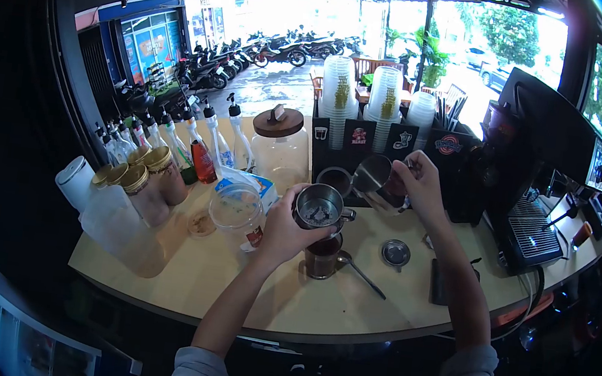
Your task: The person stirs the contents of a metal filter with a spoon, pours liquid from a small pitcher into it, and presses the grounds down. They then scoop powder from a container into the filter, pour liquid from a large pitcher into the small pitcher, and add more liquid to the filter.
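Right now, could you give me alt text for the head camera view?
At a drinks counter, the left hand holds a metal filter cup above a glass of dark drink, while the right hand tilts a steel pitcher. Syrup bottles and stacked plastic cups stand behind.

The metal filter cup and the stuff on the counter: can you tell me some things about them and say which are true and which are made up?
1. The left hand holds a metal filter cup over a glass of dark drink. True.
2. The right hand is empty. False: it holds a metal pitcher, tilted.
3. A spoon lies on the counter beside the glass. True.
4. The big glass jar has no lid. False: a brown wooden lid sits on it.
5. Stacks of plastic cups stand behind the hands. True.
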Demonstrator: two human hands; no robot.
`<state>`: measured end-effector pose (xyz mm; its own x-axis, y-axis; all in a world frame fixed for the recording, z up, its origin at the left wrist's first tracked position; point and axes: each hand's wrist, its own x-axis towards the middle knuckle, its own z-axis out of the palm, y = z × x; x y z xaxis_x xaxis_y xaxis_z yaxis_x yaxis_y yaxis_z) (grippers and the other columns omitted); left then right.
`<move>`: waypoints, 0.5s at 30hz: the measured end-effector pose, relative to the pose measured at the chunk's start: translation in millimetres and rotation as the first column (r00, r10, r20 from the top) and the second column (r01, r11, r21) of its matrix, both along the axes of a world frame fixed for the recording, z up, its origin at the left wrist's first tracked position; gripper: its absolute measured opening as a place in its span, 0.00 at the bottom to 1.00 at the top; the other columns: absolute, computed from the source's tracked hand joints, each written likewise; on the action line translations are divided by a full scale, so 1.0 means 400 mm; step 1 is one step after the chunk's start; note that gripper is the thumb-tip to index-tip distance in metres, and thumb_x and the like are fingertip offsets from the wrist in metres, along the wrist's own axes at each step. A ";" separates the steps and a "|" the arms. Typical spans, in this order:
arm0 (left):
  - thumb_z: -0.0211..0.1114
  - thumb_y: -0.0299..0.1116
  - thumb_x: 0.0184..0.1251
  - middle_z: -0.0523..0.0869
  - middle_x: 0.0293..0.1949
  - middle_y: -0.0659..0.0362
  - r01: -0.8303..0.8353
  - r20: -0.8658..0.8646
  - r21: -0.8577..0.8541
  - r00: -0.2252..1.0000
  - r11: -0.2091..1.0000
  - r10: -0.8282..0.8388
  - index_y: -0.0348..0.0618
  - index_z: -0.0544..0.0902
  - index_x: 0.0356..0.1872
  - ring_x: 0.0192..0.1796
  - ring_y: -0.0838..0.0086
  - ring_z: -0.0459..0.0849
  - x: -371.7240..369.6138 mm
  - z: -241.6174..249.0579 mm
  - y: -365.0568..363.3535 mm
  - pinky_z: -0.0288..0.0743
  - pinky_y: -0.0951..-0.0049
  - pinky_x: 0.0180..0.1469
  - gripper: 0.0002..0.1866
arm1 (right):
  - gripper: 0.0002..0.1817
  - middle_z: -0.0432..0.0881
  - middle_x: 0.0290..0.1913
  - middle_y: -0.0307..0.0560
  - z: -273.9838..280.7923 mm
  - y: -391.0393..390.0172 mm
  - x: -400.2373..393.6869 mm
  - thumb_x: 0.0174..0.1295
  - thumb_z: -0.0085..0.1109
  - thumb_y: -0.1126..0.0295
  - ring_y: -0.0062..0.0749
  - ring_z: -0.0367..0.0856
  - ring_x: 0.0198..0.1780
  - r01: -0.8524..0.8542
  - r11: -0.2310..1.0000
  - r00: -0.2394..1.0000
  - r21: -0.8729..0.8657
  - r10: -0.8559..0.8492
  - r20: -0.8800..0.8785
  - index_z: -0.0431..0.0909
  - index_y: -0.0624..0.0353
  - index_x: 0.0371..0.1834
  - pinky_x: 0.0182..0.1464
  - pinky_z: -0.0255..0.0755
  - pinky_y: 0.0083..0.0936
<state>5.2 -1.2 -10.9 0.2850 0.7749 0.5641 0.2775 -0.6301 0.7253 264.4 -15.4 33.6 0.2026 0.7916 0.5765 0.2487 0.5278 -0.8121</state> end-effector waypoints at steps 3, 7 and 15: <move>0.82 0.36 0.40 0.84 0.50 0.54 0.031 -0.027 -0.114 0.999 0.993 -0.034 0.37 0.73 0.57 0.55 0.69 0.82 -0.002 0.036 -0.014 0.72 0.68 0.62 0.40 | 0.12 0.71 0.24 0.30 -0.082 0.017 0.021 0.65 0.61 0.70 0.09 0.68 0.27 0.037 0.999 0.996 -0.016 -0.038 -0.084 0.68 0.58 0.29 0.27 0.63 0.13; 0.83 0.37 0.40 0.84 0.50 0.53 0.029 -0.056 -0.142 0.998 0.989 -0.037 0.36 0.72 0.58 0.55 0.69 0.82 -0.006 0.052 -0.010 0.72 0.68 0.61 0.40 | 0.11 0.71 0.24 0.31 -0.215 0.037 0.035 0.66 0.61 0.70 0.10 0.67 0.27 0.085 0.993 0.983 -0.077 -0.097 -0.157 0.68 0.57 0.29 0.26 0.62 0.13; 0.83 0.38 0.41 0.83 0.50 0.53 0.028 -0.090 -0.143 0.995 0.989 -0.041 0.34 0.72 0.58 0.55 0.69 0.82 -0.006 0.029 -0.014 0.73 0.69 0.60 0.41 | 0.11 0.71 0.24 0.32 -0.392 0.046 0.011 0.69 0.56 0.69 0.14 0.68 0.26 -0.083 0.982 0.914 -0.172 0.006 -0.406 0.67 0.53 0.28 0.29 0.62 0.16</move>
